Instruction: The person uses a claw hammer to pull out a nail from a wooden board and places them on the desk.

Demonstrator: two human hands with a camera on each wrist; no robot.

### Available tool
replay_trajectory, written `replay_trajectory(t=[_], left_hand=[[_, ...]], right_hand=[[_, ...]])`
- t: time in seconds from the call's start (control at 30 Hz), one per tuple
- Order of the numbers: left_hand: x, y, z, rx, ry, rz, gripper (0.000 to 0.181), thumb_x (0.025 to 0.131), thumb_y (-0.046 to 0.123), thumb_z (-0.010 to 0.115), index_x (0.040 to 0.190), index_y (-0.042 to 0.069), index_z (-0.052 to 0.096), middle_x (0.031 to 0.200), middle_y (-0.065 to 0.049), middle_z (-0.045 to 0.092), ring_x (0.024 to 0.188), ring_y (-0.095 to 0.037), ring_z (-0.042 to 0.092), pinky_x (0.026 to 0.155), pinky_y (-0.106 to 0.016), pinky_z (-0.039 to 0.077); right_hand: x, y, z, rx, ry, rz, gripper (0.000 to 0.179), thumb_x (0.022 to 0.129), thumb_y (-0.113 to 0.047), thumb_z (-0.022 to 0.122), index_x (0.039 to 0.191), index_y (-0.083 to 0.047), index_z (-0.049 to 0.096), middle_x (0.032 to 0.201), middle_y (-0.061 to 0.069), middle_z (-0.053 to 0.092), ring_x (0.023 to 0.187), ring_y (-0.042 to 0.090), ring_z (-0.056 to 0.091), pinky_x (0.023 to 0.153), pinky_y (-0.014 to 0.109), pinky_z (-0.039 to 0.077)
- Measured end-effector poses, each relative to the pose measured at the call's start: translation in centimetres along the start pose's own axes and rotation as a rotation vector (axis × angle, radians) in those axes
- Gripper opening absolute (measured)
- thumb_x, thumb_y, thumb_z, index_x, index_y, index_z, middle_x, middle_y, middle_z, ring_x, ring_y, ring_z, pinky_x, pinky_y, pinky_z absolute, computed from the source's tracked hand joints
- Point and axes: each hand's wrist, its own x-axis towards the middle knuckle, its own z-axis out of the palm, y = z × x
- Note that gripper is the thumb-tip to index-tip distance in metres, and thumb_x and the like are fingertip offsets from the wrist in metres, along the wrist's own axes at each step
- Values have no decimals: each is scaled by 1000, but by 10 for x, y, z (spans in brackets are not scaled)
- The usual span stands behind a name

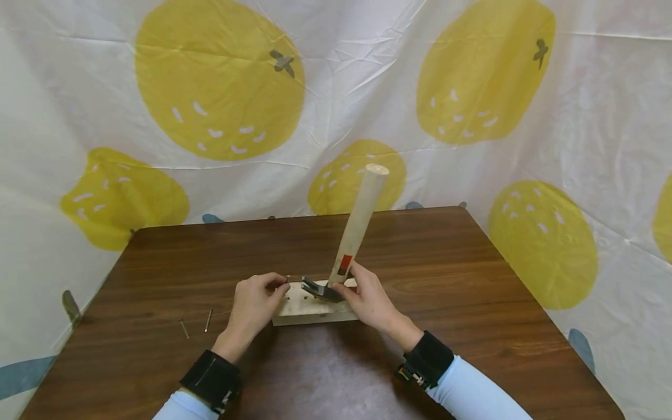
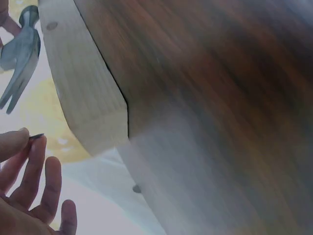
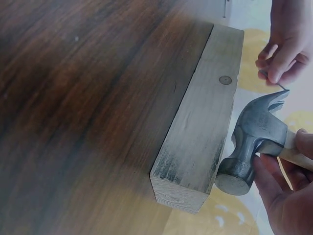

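Observation:
A claw hammer (image 1: pixel 359 224) leans over a pale wooden block (image 1: pixel 315 318), its handle pointing up and its head low over the block's top. My right hand (image 1: pixel 371 296) grips it where the handle meets the head; in the right wrist view the hammer head (image 3: pixel 261 126) shows its claw toward my left hand. Between thumb and forefinger, my left hand (image 1: pixel 255 303) pinches a thin nail (image 2: pixel 36 136), mostly hidden by the fingertips. The nail lies close to the claw's tips in the right wrist view. Small dark holes (image 1: pixel 305 297) mark the block's top.
Two loose nails, one (image 1: pixel 184 329) beside the other (image 1: pixel 208 321), lie on the brown wooden table (image 1: pixel 446 262) left of my left hand. A white curtain (image 1: pixel 357 87) with yellow fruit prints hangs behind the table and along its sides.

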Motion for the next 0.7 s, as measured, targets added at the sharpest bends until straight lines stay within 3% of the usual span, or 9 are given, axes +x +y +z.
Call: replay_trajectory(t=[0.13,0.27,0.5,0.7], left_hand=[[-2,-7,-8,69,12,-59,6,89,12,81,92,7,80,79,-1,73,68,-18,66,64,-40,50],[-6,-11,-17,137,-15,-133,9,90,16,79,91,8,80,80,-3,74,69,-21,67,65,-43,51],[-13,-23,-32,212,-144,-243,13,90,21,78,90,8,81,88,-8,76,71,-27,70,62,-47,53],[-18,-34,-43,266,-266,-329,13,88,22,82,82,11,79,79,-4,72,63,-22,64,54,-42,49]], right_hand=[[-1,0,0,-5,-2,-5,27,98,-3,69,123,-3,60,115,10,66,107,24,67,79,29,59],[-1,1,-1,-9,-1,-8,27,98,-2,69,123,-2,60,115,11,66,108,25,66,79,29,59],[-1,2,-1,-10,5,-27,27,97,-1,69,122,0,59,113,11,66,106,26,67,79,29,59],[-1,3,0,-26,11,-42,27,96,0,70,120,-4,60,112,10,66,105,25,67,77,29,59]])
